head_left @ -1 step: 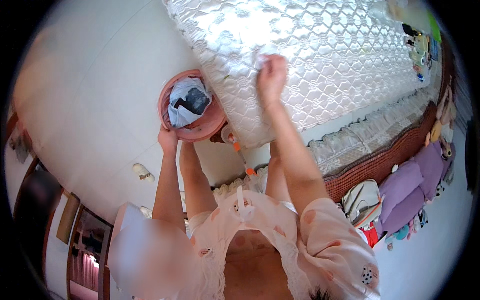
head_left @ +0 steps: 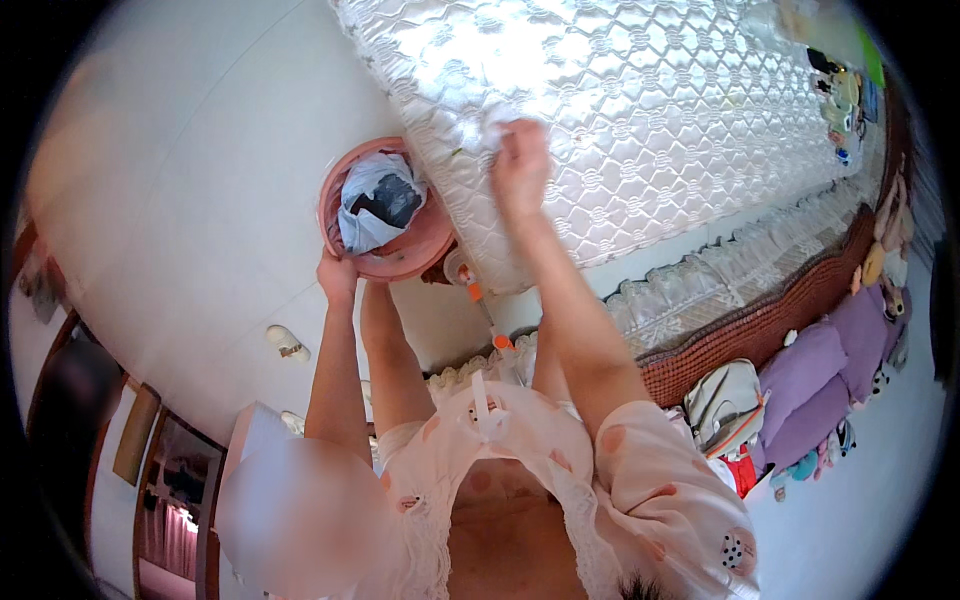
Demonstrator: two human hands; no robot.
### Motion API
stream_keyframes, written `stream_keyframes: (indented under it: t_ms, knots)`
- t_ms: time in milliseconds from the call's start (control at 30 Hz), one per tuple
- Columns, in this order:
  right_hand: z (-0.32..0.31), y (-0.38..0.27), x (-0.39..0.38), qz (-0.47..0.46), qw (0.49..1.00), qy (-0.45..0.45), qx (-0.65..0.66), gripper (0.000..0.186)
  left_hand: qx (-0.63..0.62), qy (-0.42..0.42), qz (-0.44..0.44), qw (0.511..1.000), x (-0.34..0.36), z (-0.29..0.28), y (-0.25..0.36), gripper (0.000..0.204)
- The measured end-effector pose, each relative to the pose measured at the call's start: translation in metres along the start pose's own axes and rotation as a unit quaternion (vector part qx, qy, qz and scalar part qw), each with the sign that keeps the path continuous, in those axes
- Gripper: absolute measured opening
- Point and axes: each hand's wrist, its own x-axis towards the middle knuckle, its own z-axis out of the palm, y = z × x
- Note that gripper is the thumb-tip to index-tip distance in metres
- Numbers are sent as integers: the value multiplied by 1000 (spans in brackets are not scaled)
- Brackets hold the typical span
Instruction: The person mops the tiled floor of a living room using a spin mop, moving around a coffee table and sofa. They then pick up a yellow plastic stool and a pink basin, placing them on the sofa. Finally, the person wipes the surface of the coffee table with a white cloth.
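Observation:
My left hand (head_left: 339, 277) is closed on the near left rim of a round pink basin (head_left: 433, 240). Inside that basin lies a crumpled pale plastic bag (head_left: 362, 231), with something dark showing in its opening. My right hand (head_left: 521, 172) is over the white quilted mattress (head_left: 640, 150), its fingers closed together and slightly blurred. Something small and whitish seems to show at its fingertips; against the bright cover I cannot make out what it is. A small green speck (head_left: 457, 152) marks the quilting left of my right hand.
Below the basin stands a small clear cup (head_left: 456, 268) beside a thin stick with orange ends (head_left: 475, 292). A white shoe (head_left: 288, 343) is on the floor at left. To the right are a brown woven edge (head_left: 700, 365), a pale bag (head_left: 722, 405) and purple pillows (head_left: 815, 375).
My right hand has moved left and slightly nearer across the mattress. My left hand keeps its hold on the basin rim.

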Motion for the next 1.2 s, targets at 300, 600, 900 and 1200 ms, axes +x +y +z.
stream_keyframes:
  t_ms: [300, 600, 900, 1200]
  knots:
    - [-7, -46, -64, 80, 982, -104, 137, 13, -2, -4, 11, 1000, -13, -10, 1, 26]
    - [-110, 62, 62, 98, 981, 61, -158, 14, -23, -27, -1, 999, -20, -4, -1, 29]
    - [19, -59, -118, -43, 972, -212, 89, 21, -23, -41, -7, 999, -29, -8, 12, 29]
    - [-149, 91, -7, 123, 978, 83, -149, 21, 0, -60, -34, 998, -33, -9, 9, 29]
